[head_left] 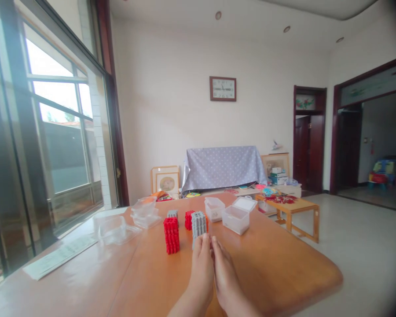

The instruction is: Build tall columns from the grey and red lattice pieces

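Note:
My left hand [202,263] and my right hand [223,266] are brought together over the wooden table [145,281], thumbs side by side and fingers closed. Whatever lies between them, if anything, is hidden. Just beyond my left fingertips stands an upright grey stack of interlocking plastic pieces [198,222], its lower part partly covered; whether I touch it I cannot tell. To the left is a tall red stack of similar pieces [171,235]. Behind these stand a shorter grey stack [172,214] and another red stack [189,220]. A bit of orange [207,223] shows beside the nearer grey stack.
Two clear plastic boxes [236,220] stand behind my hands to the right, the farther one bearing a mark. Clear containers and lids [145,215] lie at left, near a printed sheet [61,256]. The table's rounded corner [336,275] is at right. A low wooden table [300,209] stands beyond.

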Demonstrator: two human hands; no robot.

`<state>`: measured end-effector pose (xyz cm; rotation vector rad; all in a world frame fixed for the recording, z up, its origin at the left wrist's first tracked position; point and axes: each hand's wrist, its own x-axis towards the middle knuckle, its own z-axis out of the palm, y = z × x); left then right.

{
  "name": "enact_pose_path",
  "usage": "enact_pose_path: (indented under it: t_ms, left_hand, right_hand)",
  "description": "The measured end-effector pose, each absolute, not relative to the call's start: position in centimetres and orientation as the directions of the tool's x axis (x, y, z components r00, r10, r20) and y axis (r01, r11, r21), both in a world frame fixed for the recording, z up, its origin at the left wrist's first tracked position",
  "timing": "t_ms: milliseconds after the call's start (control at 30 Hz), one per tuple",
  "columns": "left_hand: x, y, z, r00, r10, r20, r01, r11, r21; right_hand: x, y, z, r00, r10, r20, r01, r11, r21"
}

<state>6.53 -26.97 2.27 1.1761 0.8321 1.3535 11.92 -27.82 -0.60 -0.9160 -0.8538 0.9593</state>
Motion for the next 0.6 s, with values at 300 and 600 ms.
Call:
enact_pose_path:
  t_ms: [300, 600]
  left_hand:
    - [17.2, -17.8, 0.8, 0.298, 0.941, 0.163, -0.252, -0.087, 0.964]
    - [20.0, -12.7, -3.3, 0.342, 0.939, 0.047, -0.177, 0.015, 0.984]
  right_hand:
    - [24.6, -20.8, -0.1, 0.605, 0.741, 0.290, 0.274, 0.148, -0.950]
    - [28.7, -16.8, -2.9, 0.444, 0.750, 0.491, 0.749, -0.009, -0.663]
